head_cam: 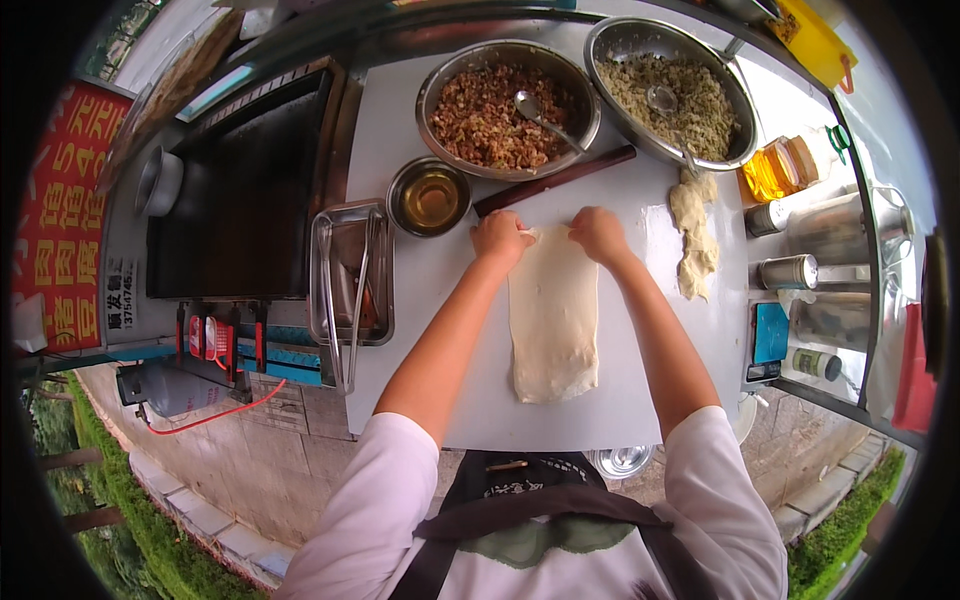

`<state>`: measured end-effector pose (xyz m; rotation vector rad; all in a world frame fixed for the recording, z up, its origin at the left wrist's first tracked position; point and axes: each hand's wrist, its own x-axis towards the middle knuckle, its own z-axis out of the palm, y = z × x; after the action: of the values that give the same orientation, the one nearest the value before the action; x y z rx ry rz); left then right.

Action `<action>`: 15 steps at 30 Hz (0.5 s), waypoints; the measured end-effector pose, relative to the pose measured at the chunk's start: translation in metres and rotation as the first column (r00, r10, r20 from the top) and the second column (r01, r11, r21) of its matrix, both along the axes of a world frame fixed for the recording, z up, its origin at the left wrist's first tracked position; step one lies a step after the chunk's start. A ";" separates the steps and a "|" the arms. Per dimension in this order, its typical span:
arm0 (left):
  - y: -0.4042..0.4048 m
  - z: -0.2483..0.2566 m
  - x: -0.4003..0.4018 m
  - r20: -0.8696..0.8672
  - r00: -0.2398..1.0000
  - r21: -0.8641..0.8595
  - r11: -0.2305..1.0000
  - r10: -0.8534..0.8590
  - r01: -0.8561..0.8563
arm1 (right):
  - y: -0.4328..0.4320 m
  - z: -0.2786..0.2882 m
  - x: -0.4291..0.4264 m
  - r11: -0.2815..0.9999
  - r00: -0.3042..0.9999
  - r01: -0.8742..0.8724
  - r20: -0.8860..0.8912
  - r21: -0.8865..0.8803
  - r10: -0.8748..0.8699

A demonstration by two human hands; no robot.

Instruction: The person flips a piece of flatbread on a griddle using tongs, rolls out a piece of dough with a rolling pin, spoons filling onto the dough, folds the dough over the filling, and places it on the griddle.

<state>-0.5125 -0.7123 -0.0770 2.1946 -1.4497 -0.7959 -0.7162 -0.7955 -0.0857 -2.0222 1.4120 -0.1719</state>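
Note:
A long, thin sheet of dough [553, 322] lies flat on the white work board [435, 375], running from its far end towards my body. At the far left corner of the sheet, my left hand [501, 238] pinches the edge. My right hand [598, 234] grips the far right corner in the same way. Just beyond my hands a dark wooden rolling pin [555, 180] rests at a slant. Past it stand a steel bowl of reddish meat filling [487, 112] with a spoon [547, 120] and a steel bowl of pale green-grey filling [690, 90].
Left of the dough are a small bowl of oil [433, 199], a steel tray with tongs [352, 277] and a dark griddle [240, 195]. More dough [694, 232] lies on the right. Beyond it stand an oil bottle [776, 169], steel shakers [787, 271] and a scale [766, 337].

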 end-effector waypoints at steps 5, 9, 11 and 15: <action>0.026 0.015 0.033 -0.300 0.940 -0.197 0.974 -0.166 0.109 | 0.016 0.043 -0.017 0.999 0.955 -0.045 0.293 -0.002 0.044; 0.051 0.065 0.019 -0.418 0.876 -0.175 0.968 -0.240 0.182 | 0.034 0.075 -0.061 0.993 0.909 -0.121 0.401 0.000 0.111; 0.068 0.091 0.020 -0.417 0.871 -0.133 0.966 -0.259 0.224 | 0.049 0.101 -0.068 0.990 0.913 -0.139 0.391 0.033 0.115; 0.101 0.138 0.013 -0.436 0.850 -0.110 0.955 -0.297 0.277 | 0.084 0.151 -0.084 0.984 0.907 -0.161 0.405 0.070 0.119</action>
<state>-0.4995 -0.6118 0.0608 1.6244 -1.5415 -1.2623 -0.8005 -0.7118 0.0651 -1.8634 0.9952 -0.4167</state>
